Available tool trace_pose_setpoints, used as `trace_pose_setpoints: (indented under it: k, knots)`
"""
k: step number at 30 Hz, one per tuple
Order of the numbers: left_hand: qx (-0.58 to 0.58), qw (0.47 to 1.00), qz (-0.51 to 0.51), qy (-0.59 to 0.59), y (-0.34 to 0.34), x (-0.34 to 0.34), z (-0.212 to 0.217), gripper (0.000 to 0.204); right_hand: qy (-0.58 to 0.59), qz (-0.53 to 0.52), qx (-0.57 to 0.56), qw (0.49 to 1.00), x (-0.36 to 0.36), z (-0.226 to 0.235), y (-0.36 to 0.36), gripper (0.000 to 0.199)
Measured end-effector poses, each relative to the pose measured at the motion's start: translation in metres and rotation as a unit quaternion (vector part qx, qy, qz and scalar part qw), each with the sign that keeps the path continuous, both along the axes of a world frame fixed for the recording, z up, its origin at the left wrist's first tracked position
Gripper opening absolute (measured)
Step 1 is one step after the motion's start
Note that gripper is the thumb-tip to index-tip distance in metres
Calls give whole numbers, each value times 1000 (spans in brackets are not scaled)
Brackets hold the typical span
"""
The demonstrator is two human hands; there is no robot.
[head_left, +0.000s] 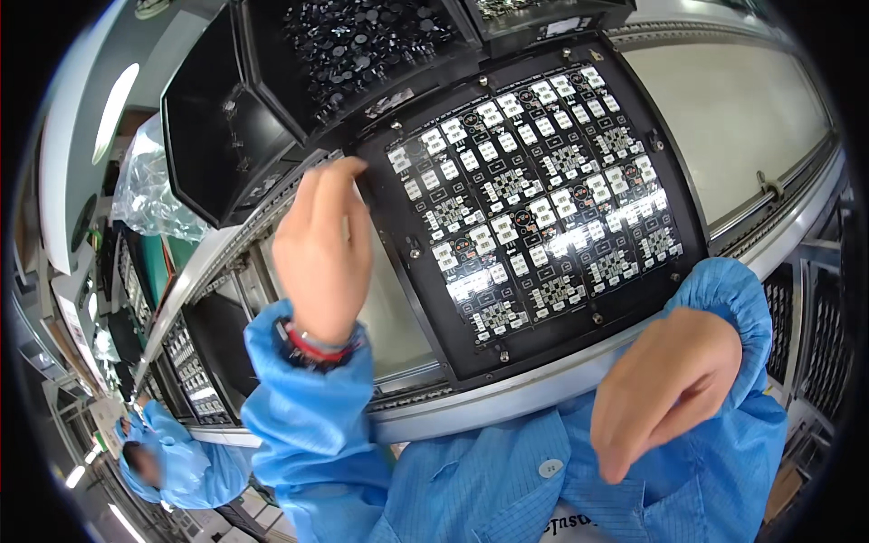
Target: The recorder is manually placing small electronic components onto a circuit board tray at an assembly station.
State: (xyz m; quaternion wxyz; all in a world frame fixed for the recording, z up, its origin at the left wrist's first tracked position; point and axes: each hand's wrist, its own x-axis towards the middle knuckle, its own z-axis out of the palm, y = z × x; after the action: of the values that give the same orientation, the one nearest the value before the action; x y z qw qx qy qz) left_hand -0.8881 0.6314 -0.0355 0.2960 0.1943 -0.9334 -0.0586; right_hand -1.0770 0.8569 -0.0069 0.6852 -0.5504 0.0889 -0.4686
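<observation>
A black carrier tray holds a panel of dark circuit boards crowded with white pads and small parts. Over the tray's left edge, near the black bins, is my left hand; its fingers are bent and drawn together, and whatever they may hold is hidden. My right hand hovers in front of the metal rail, close to my body, apart from the tray. Its fingers are pressed together pointing down, and I cannot make out anything in them.
Behind the tray stands a black bin full of small dark round components. An angled black bin is left of it, beside clear plastic wrap. A metal conveyor rail runs along the front. Another person in blue works at far left.
</observation>
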Motion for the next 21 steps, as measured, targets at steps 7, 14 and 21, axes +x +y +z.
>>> trace_pose_setpoints:
  k: [7,14,21]
  knots:
    - [422,892,60,-151,60,38,-2,40,-18,-240,106,965,-20,-5,18,36]
    - [399,900,-74,-159,46,28,-12,42,139,-368,282,875,-1,0,-26,60]
    - [-69,992,-100,18,-43,-32,44,15,435,-415,-13,799,5,-34,-69,35]
